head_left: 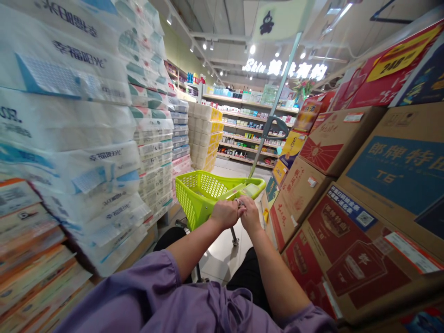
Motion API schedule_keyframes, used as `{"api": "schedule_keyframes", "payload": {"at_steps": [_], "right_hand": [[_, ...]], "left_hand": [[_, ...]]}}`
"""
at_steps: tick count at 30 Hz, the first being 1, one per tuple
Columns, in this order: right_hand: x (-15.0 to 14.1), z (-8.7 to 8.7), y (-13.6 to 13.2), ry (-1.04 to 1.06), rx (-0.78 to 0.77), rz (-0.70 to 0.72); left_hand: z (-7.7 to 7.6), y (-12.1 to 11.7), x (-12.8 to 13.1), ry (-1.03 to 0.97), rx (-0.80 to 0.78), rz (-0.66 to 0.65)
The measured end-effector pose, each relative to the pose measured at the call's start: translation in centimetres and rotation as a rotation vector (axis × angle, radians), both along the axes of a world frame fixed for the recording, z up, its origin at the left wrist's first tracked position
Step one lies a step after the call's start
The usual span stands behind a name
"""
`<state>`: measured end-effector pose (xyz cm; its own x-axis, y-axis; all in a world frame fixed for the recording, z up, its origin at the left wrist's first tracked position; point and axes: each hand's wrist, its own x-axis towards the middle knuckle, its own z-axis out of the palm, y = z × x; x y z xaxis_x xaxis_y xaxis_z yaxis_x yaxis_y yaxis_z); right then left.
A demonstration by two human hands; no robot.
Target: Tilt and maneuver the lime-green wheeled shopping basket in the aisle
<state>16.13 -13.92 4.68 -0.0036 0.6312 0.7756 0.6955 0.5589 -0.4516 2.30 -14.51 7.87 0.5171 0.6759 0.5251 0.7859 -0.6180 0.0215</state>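
Packs [100, 88], green cart [199, 196], boxes [347, 148]

White wrapped packs rise in stacks at left. The cart stands in the middle, before the person. Left hand [225, 214] and right hand [250, 214] meet at its near side, fingers curled, touching; whether they grip it, I cannot tell. Shelves [249, 125] stand beyond; boxes pile up at right.

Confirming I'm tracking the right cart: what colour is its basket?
The cart basket is bright lime green, clearest in the head view.
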Motion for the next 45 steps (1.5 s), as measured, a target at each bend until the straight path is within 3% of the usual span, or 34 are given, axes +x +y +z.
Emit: {"api": "schedule_keyframes", "payload": {"at_steps": [16, 19, 22, 26, 29, 35, 41, 45], "right_hand": [[-4.7, 0.1, -0.2, -0.089, 0.036, -0.042], [-4.9, 1.6, 0.3, -0.225, -0.054, -0.022], [-4.4, 4.2, 1.7, -0.387, -0.158, 0.042], [-3.0, 6.4, 3.8, -0.411, -0.279, -0.146], [-2.2, 6.3, 4.7, -0.396, -0.396, -0.250], [-2.3, 6.0, 4.9, -0.434, -0.460, -0.250], [-2.8, 5.5, 4.2, -0.450, -0.329, -0.229], [-3.9, 5.0, 3.1, -0.461, -0.288, -0.302]], "left_hand": [[-0.5, 1.6, -5.1, 0.012, 0.089, 0.011], [-0.4, 2.1, -5.9, 0.022, 0.089, 0.000], [-0.1, 2.6, -6.6, 0.012, 0.063, -0.022], [0.3, 3.2, -7.5, -0.017, 0.038, -0.007], [0.3, 3.5, -7.9, -0.027, 0.047, 0.057], [-0.3, 4.3, -8.7, -0.036, 0.118, 0.107], [-0.8, 5.1, -10.2, -0.054, 0.188, 0.115], [-0.8, 5.2, -11.1, -0.049, 0.205, 0.177]]}}
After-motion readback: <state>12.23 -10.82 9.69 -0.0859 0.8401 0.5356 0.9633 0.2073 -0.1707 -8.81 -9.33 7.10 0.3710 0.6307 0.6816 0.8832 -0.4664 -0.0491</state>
